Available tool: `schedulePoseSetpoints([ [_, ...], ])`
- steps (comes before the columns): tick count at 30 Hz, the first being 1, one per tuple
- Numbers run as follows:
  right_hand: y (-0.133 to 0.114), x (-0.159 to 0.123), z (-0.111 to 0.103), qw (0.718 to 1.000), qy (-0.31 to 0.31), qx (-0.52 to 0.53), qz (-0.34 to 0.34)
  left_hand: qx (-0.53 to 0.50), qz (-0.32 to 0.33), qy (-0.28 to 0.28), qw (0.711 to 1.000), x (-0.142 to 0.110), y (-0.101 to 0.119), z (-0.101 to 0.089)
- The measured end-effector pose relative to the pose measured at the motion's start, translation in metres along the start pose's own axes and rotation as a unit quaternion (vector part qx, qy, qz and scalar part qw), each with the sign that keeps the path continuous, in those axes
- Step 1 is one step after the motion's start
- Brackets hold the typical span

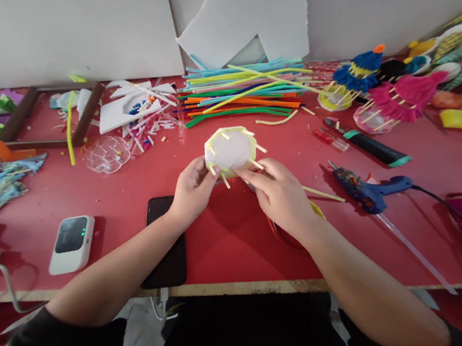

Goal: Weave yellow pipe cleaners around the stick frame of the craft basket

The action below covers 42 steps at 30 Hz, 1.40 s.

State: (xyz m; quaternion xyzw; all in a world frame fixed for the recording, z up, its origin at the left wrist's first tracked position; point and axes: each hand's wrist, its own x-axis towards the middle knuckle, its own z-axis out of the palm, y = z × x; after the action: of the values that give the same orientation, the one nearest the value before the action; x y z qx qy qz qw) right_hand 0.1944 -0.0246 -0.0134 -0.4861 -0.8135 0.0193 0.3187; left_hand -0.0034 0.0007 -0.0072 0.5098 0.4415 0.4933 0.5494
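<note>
A white foam disc [231,149] with a pale yellow rim is held up above the red table, tilted toward me. Several short pale yellow sticks stand out around its edge. My left hand [193,188] grips the disc's lower left edge, thumb in front and fingers curled behind. At the lower right edge, my right hand [281,193] has its index finger and thumb on the disc, close to one of the sticks. Its other fingers are partly hidden beneath. Under my right forearm, a round yellow and red item [317,210] shows only in part.
A blue hot glue gun [363,190] with cord and a black-green cutter [377,148] lie on the right. Colourful pipe cleaners [241,93] are heaped behind. Blue [359,71] and pink [406,99] craft pieces stand back right. A phone [168,255] and white device [72,244] lie in front.
</note>
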Motion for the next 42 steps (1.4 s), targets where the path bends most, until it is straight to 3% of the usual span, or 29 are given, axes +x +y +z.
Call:
schedulePoseSetpoints([
  [5, -0.001, 0.001, 0.001, 0.995, 0.09, -0.011, -0.043, -0.02, -0.036, 0.019, 0.999, 0.001, 0.0, 0.001],
  [16, -0.015, 0.003, -0.015, 0.972, 0.218, -0.053, -0.071, -0.069, -0.078, 0.011, 0.994, 0.001, -0.002, 0.003],
  [25, -0.028, 0.003, 0.0, 0.985, 0.117, -0.102, -0.074, -0.1, -0.134, -0.041, 0.985, -0.004, 0.005, 0.009],
  [30, -0.025, 0.003, 0.006, 0.983, 0.125, -0.119, -0.062, -0.084, -0.175, -0.069, 0.978, -0.008, 0.008, 0.011],
  [42, -0.03, 0.006, 0.01, 0.981, 0.147, -0.113, -0.062, -0.072, -0.133, -0.102, 0.983, -0.008, 0.004, 0.013],
])
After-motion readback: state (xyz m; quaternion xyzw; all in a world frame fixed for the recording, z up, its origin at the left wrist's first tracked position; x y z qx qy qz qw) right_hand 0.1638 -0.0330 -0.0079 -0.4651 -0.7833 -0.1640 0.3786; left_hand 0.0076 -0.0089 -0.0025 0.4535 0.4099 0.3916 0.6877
